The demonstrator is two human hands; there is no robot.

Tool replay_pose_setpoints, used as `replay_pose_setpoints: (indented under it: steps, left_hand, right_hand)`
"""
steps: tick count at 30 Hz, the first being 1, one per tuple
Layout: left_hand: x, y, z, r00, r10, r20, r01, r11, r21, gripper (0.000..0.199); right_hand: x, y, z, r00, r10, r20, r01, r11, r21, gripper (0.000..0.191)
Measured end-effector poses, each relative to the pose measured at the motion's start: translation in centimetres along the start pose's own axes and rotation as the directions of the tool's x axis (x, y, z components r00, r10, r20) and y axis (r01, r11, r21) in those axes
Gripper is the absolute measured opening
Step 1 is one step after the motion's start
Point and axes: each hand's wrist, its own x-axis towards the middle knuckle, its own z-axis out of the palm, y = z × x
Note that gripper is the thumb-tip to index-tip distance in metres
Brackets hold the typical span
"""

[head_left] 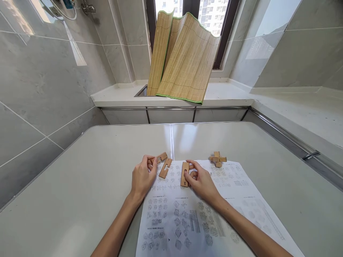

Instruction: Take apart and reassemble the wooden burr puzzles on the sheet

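Note:
My left hand (144,175) is closed, thumb and fingertips pinching the near end of a notched wooden puzzle piece (162,156). Just below it, a second notched wooden piece (164,171) lies slanted on the printed sheet (171,194). My right hand (200,180) grips a flat wooden puzzle piece (184,180) by its right side; it has a slot and is marked with a 2. The fingers partly cover this piece. Off to the right, a cross-shaped wooden puzzle (218,159) of interlocked pieces rests at the sheet's far edge.
The sheet carries rows of small puzzle diagrams and lies over a pale table (88,200) with a centre seam. Behind the table, a folded bamboo mat (187,60) leans on a white ledge (230,94) by the window. Tiled walls stand on both sides.

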Motion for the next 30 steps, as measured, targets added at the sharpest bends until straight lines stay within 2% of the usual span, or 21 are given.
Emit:
replay_pose_setpoints:
  steps: [6,12,17,30]
  left_hand:
    - [-1.0,-0.1,-0.2,0.998,0.001,0.070,-0.006,0.997,0.075,0.025]
    - [-1.2,-0.2,0.1,0.981,0.099,0.165,-0.123,0.983,0.139,0.029]
    - [-1.2,-0.5,0.2,0.971,0.153,0.182,-0.186,0.965,0.183,0.030]
    - [-1.0,-0.7,0.2,0.962,0.204,0.183,-0.236,0.956,0.175,0.028]
  right_hand:
    - [-0.1,0.0,0.3,0.999,0.005,-0.045,-0.008,0.998,-0.064,0.048]
    - [-0.2,-0.1,0.5,0.997,-0.024,-0.078,0.018,0.997,-0.081,0.045]
    - [-0.2,0.0,0.6,0.993,-0.062,-0.103,0.052,0.994,-0.098,0.041]
    - [-0.3,0.2,1.2,0.987,-0.127,-0.097,0.110,0.980,-0.167,0.034]
